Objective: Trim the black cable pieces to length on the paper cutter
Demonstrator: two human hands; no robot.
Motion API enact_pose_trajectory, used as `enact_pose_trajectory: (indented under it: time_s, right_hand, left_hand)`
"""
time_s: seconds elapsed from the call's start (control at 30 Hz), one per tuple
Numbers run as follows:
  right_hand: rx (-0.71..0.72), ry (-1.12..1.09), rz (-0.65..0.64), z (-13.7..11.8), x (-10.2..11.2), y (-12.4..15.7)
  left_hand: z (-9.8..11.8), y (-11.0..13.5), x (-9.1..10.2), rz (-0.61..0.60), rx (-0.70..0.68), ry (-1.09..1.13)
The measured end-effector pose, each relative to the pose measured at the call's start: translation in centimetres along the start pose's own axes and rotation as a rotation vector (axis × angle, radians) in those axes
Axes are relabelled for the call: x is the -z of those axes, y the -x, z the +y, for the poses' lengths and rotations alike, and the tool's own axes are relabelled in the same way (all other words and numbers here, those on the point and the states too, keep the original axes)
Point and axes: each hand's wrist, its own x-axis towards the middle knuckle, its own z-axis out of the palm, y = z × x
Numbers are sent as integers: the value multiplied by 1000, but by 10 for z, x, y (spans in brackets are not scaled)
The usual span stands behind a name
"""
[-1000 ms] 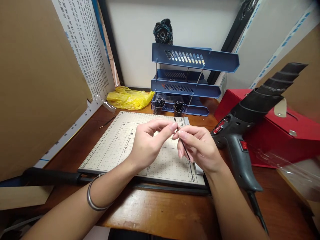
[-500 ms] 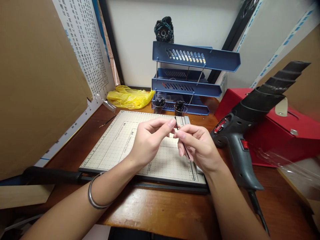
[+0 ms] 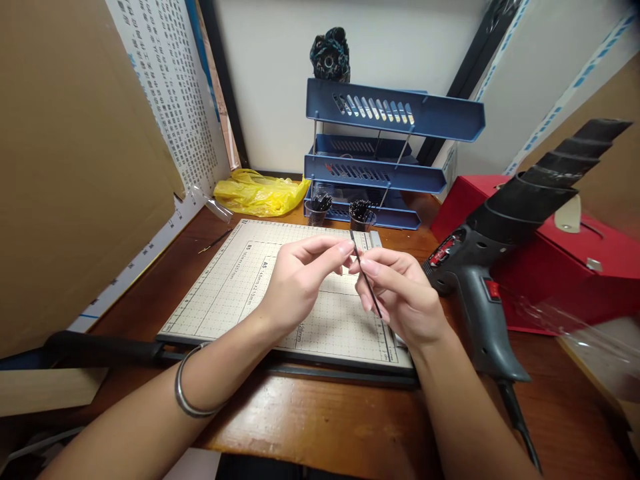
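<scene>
Over a paper trimmer's gridded board, both hands are closed on one thin black rod-like piece, possibly tubing or wire. It slants from upper left to lower right. My left hand pinches near its upper end between thumb and fingers. Lower along the piece, my right hand pinches it with thumb and forefinger, the other fingers curled beneath. The two sets of fingertips nearly meet. Behind the board stand two clear cups, a left cup and a right cup, both filled with thin black pieces.
A heat gun stands at the right before a red box. Blue stacked trays are at the back, beside a yellow plastic bag. The trimmer's black handle sticks out left. A thin dark piece lies left of the board.
My right hand has shifted slightly right, and the black piece's lower end has moved a little with it. My left hand keeps its pinch. The view has shifted slightly.
</scene>
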Motion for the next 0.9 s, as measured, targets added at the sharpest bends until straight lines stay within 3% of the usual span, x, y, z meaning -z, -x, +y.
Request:
enact_pose_trajectory:
  time_s: [0.47, 0.77, 0.9]
  right_hand:
    - [56, -23, 37, 3, -1, -2]
    - [82, -64, 100, 7, 2, -4]
    - [106, -89, 148, 9, 2, -5]
  left_hand:
    - [1, 1, -2, -26, 19, 27]
    - [-1, -1, -3, 126, -24, -88]
    - [2, 0, -6, 88, -8, -102]
